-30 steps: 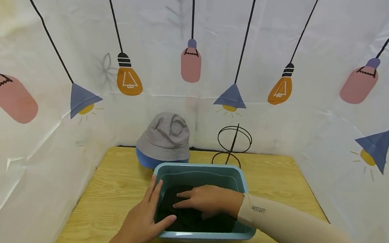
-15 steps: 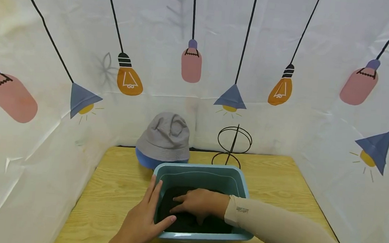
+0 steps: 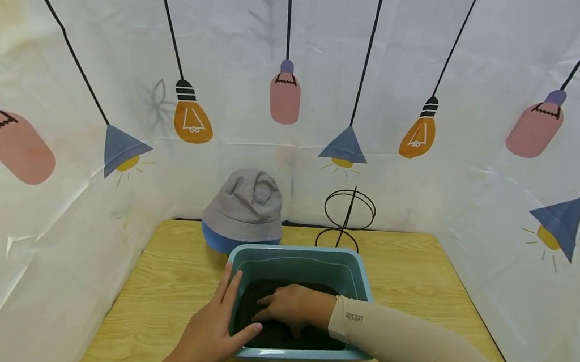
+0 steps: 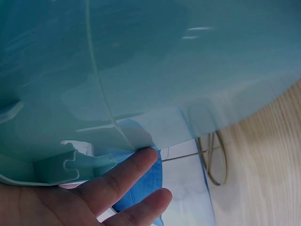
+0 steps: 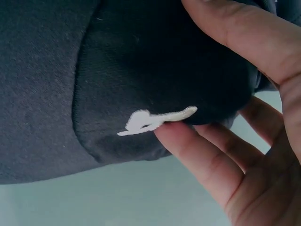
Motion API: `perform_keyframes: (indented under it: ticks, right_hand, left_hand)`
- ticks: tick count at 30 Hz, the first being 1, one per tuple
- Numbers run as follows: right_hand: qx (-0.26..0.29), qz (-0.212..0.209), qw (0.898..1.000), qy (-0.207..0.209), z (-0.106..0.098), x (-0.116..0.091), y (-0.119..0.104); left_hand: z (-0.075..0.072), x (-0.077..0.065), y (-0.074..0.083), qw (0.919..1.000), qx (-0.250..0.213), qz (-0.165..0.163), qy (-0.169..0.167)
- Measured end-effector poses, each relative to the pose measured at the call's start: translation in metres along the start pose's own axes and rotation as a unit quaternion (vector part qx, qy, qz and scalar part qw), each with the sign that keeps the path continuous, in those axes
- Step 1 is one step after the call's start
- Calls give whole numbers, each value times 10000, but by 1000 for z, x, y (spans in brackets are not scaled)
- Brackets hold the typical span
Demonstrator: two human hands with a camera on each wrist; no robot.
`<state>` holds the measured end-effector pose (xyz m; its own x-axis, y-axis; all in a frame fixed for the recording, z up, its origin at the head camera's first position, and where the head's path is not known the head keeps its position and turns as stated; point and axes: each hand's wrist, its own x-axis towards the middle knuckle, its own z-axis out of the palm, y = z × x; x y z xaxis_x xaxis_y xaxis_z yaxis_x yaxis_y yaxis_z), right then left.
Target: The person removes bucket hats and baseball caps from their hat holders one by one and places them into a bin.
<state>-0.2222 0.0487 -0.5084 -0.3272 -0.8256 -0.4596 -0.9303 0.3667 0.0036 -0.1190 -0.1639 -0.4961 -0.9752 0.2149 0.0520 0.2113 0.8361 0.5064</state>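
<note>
Head: left grip [image 3: 212, 322] is resting, released, on the left side of the blue bin [image 3: 288, 267]; right grip [image 3: 287, 307] is grasping the dark cloth [image 3: 269, 339] inside. Left wrist: straight fingers [image 4: 117, 182] are touching the bin. Right wrist: it's pinching by a white logo [image 5: 141, 121].

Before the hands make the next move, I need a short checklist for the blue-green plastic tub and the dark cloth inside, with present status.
1. Blue-green plastic tub upright on the yellow wood-grain table: ok.
2. Tub supported by hand: ok; the bare left hand rests against its left side.
3. Right hand touching the dark cloth item with a white embroidered mark: ok.
4. Firm grip on that item: cannot tell; pressure does not show.
5. Item out of the tub: not ok; it is inside.
6. Black wire stand upright behind the tub: ok.
</note>
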Motion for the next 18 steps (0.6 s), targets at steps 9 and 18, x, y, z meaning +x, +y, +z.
perform_keyframes:
  ticks: [9, 18]
  right_hand:
    - [115, -31, 9999, 10, 1, 1, 2]
    - [683, -137, 9974, 181, -7, -8, 6]
  left_hand:
    - [2, 0, 0, 9999, -74, 51, 94]
    - [3, -2, 1, 9998, -65, 78, 168]
